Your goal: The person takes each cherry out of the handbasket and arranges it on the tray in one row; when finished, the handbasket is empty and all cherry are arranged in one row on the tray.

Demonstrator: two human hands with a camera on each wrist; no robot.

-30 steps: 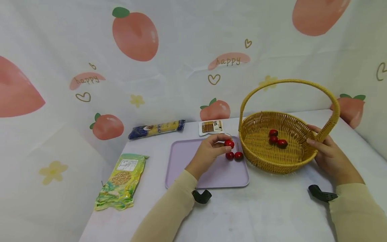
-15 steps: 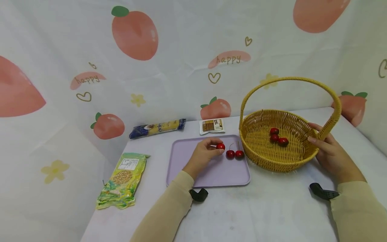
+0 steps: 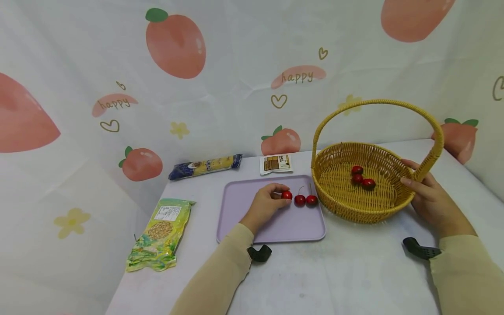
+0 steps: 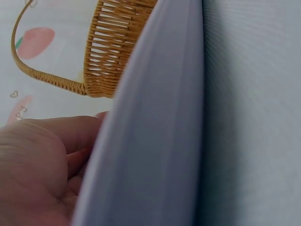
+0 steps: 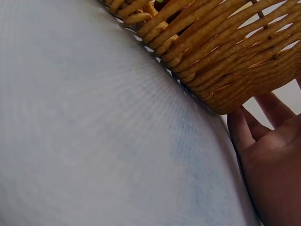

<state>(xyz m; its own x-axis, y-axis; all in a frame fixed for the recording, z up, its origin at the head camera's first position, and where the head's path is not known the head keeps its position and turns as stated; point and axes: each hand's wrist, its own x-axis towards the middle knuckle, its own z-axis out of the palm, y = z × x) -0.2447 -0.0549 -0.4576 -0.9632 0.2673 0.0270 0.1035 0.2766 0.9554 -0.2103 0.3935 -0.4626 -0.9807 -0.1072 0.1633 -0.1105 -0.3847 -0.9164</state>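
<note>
- And the left hand [image 3: 264,204] has come down and out to its own left! A second ago its pinched cherry [image 3: 287,196] was up over the two stemmed cherries [image 3: 300,201]; now it's low beside them, between the left hand's thumb and fingertips.
- That gives three in a rough row on the lilac tray [image 3: 236,205], running rightward from those fingertips. I'd call this a setting-down moment, the pinch not yet released.
- Right hand [image 3: 435,203]: no change there, thumb over the rim of the wicker basket [image 3: 338,209], a steady grip. The three cherries [image 3: 368,184] inside lie left of that hand, just as they did.
- Is the pinched cherry touching the tray? Can't call it; the fingers cover part of it, and I can't make out a stem.
- Left wrist view: the tray's edge slices right across, hiding the left hand's fingertips and anything between them.
- Right wrist view: the right hand runs off the frame, fingers against the basket's underside, some tips lost behind the weave; only a scrap of red shows in the basket, too little to count.
</note>
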